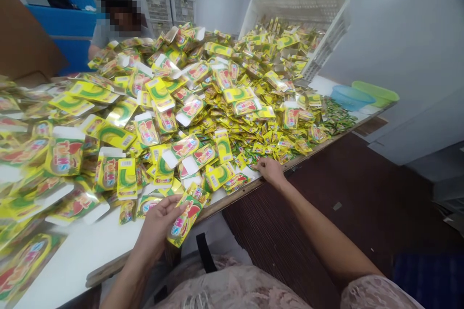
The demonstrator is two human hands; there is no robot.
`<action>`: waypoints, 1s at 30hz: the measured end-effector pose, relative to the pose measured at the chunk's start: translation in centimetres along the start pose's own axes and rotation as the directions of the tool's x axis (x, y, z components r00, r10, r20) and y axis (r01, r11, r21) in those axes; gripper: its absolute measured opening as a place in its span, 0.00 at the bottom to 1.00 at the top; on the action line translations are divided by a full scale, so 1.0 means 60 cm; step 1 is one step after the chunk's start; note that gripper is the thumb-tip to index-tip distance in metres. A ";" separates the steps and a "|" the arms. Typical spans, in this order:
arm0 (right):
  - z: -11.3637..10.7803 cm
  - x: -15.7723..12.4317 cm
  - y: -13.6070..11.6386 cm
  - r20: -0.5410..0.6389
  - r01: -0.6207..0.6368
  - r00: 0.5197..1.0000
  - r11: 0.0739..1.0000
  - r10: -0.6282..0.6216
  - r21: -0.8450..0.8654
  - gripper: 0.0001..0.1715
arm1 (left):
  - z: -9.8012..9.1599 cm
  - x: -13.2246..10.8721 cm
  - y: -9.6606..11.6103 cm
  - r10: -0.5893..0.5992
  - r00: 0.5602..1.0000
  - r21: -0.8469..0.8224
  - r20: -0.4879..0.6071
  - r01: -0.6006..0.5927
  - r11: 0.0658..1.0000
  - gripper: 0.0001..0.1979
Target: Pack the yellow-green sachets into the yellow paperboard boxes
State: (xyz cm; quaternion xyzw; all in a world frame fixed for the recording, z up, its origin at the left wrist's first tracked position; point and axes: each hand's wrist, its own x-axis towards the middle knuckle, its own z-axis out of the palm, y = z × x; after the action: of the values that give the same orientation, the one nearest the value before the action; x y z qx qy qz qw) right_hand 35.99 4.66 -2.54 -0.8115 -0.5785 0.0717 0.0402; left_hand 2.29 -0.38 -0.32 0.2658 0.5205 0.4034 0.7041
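Observation:
My left hand (161, 219) grips a small yellow and green printed carton (185, 219) between thumb and fingers, just over the table's front edge. The carton is tilted, and small packets show at its upper end. At the table edge to the right, my right hand (271, 172) has its fingers pinched together, touching the small green and yellow sachets (248, 157). What those fingertips hold, if anything, is hidden. Around both hands spreads a large heap of similar cartons (145, 128), many with white end flaps standing open.
A white plastic crate (326, 48) lies tipped at the back right, spilling sachets. Beyond the heap's right end stand a blue basin (351, 98) and a green basin (377, 92). Another person (118, 24) is behind the heap. The white table (68, 256) has a wooden front edge.

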 end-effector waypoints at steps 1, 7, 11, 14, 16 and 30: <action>0.003 -0.003 -0.004 -0.020 -0.019 1.000 1.000 0.018 -0.009 0.14 | 0.001 0.000 0.001 0.003 1.000 -0.004 -0.001 -0.003 1.000 0.25; 0.011 0.008 -0.033 -0.096 -0.219 0.972 0.976 0.216 -0.016 0.26 | 0.004 -0.005 0.003 0.000 1.000 -0.004 0.000 0.000 1.000 0.26; 0.001 0.009 -0.030 -0.031 -0.101 0.994 0.994 0.102 0.038 0.18 | -0.001 -0.009 0.005 0.003 1.000 -0.020 -0.018 -0.004 1.000 0.26; -0.016 0.006 -0.025 -0.015 0.017 1.000 1.000 -0.017 -0.002 0.09 | -0.007 -0.011 0.006 -0.001 1.000 -0.028 -0.017 0.000 1.000 0.27; -0.028 0.011 -0.026 -0.024 0.096 0.995 0.994 -0.097 -0.048 0.10 | -0.010 -0.010 0.006 0.006 1.000 -0.032 -0.018 -0.006 0.999 0.27; -0.018 0.010 -0.020 -0.123 0.296 0.946 0.954 -0.299 -0.037 0.14 | -0.013 -0.009 0.002 0.034 0.999 -0.054 -0.010 -0.034 0.998 0.26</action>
State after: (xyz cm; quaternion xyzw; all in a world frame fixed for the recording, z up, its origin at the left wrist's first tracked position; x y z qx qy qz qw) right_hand 35.24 5.61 -1.37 -0.7182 -0.6911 0.0080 0.0800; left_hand 1.46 -0.82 -0.20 0.2538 0.5080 0.4303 0.7017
